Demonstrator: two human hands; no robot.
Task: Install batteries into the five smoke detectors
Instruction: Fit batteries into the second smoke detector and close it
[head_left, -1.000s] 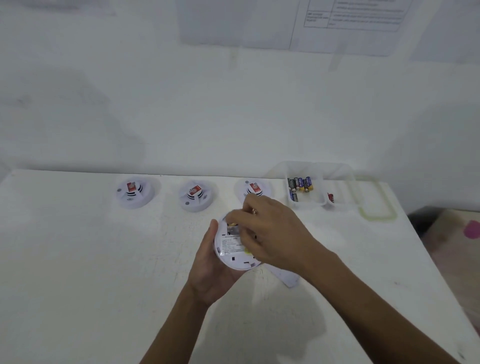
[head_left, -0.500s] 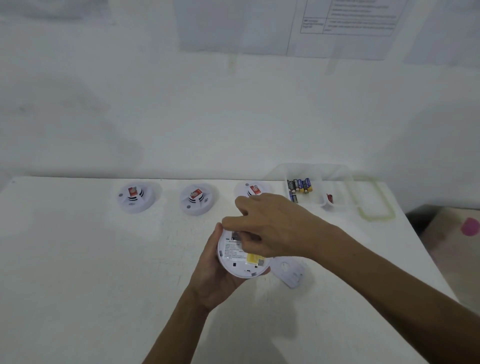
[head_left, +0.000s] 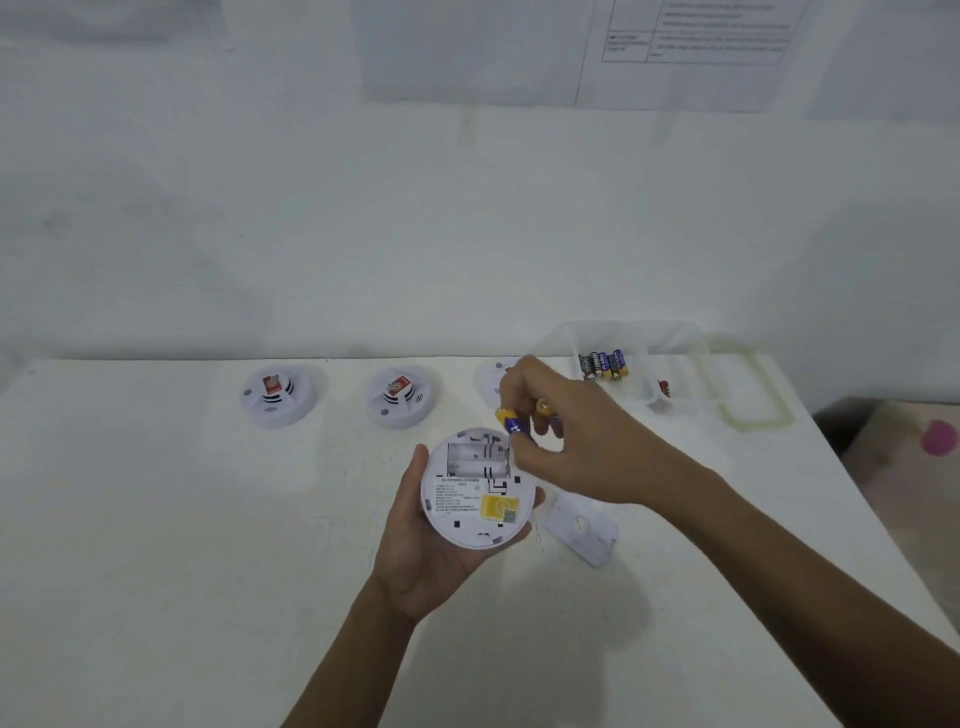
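Above the middle of the table (head_left: 156, 519), the smoke detector (head_left: 475, 512) is held back-up in the curled left hand (head_left: 415, 551), so that its empty battery bay (head_left: 475, 460) is exposed; two AA batteries (head_left: 511, 423) are pinched in the right hand (head_left: 566, 452) just above it, probably for insertion

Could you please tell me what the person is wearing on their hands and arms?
Nothing shows: the left hand and right hand are ungloved, with no ring, watch or bracelet visible. The left forearm and right forearm are bare to the frame's edge, no sleeve in view.
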